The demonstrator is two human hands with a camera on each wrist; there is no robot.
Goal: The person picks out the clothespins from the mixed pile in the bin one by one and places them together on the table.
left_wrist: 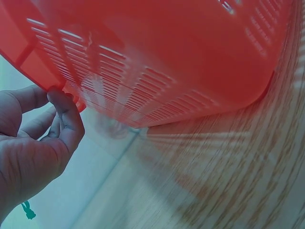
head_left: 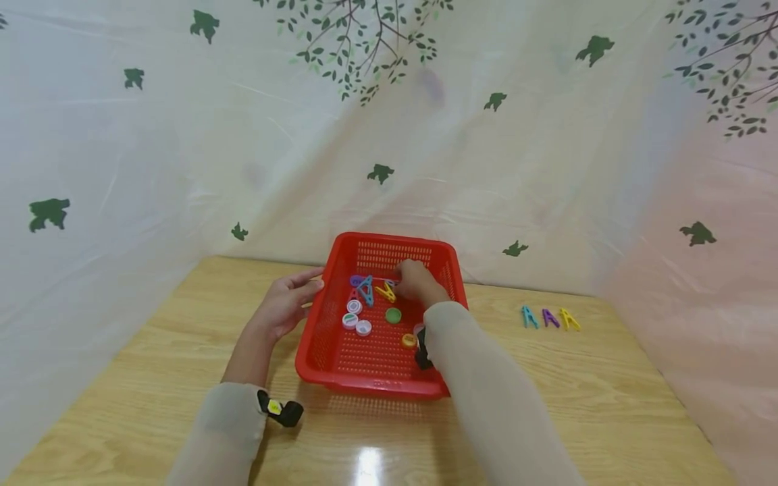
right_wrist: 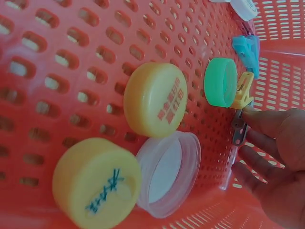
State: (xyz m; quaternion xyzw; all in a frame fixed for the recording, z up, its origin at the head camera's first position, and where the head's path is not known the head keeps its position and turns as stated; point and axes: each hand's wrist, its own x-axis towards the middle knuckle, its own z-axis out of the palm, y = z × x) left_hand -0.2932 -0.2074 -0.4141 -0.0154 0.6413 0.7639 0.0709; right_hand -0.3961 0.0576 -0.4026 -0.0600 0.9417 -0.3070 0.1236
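Observation:
A red plastic basket (head_left: pixel 379 364) sits on the wooden table with coloured pieces inside. My left hand (left_wrist: pixel 40 129) pinches its left rim between thumb and fingertips. Deep inside at the far right, my right hand (right_wrist: pixel 281 157) reaches down, fingers spread, fingertips right at a dark metal piece with holes (right_wrist: pixel 238 125) and close to a yellow clothespin (right_wrist: pixel 244 90). Near them lie a green bottle cap (right_wrist: pixel 220 82) and a blue clothespin (head_left: pixel 366 290). An orange-yellow cap (right_wrist: pixel 155 99), another yellow cap (right_wrist: pixel 97 183) and a clear ring-shaped lid (right_wrist: pixel 188 167) rest nearer the right wrist.
Several white caps (head_left: pixel 354 307) and a purple cap (head_left: pixel 356 279) lie along the basket's left side. On the table to the right stand in a row a blue clothespin (head_left: pixel 529 316), a purple clothespin (head_left: pixel 550 318) and a yellow clothespin (head_left: pixel 569 319). A printed curtain (head_left: pixel 292 169) hangs behind.

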